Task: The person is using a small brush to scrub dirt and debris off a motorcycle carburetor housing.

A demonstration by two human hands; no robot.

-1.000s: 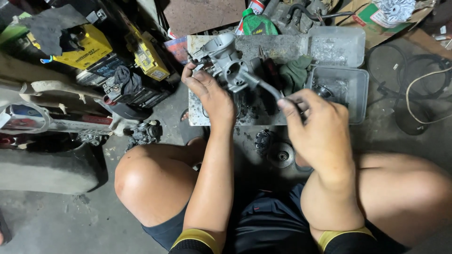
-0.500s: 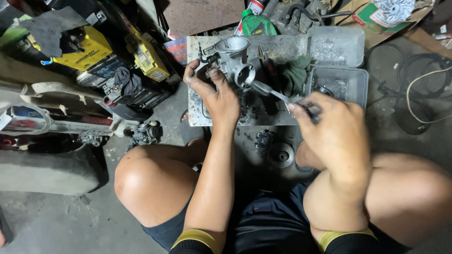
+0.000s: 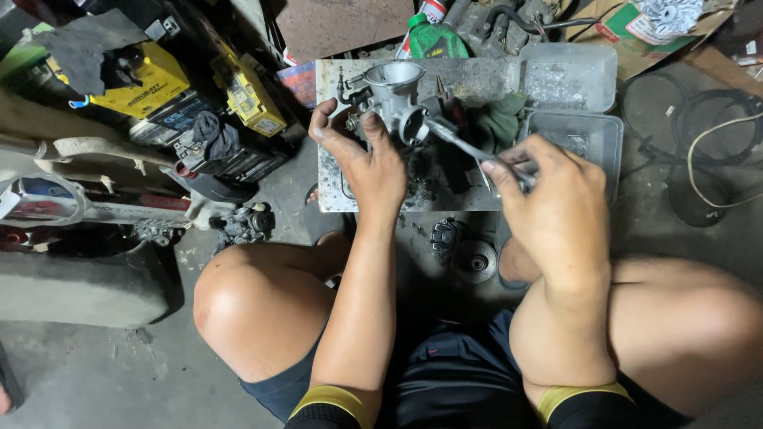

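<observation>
My left hand (image 3: 367,163) grips a grey metal carburetor (image 3: 389,99), holding it above a dirty metal tray (image 3: 334,191) on the floor. Its round open mouth faces up. My right hand (image 3: 548,202) holds a slim metal tool (image 3: 461,143), and the tool's tip touches the carburetor's right side. A green rag (image 3: 501,119) lies on the tray behind the tool.
Clear plastic containers (image 3: 572,75) sit at the tray's right. Yellow batteries (image 3: 151,83) and engine parts are piled at left. A round metal part (image 3: 474,260) lies on the floor between my knees. Black cables (image 3: 699,159) coil at right. A green bottle (image 3: 433,40) stands behind the tray.
The left hand has turned and raised the carburetor so its round mouth faces up. The right hand has moved right and back, keeping the tool's tip against the carburetor.
</observation>
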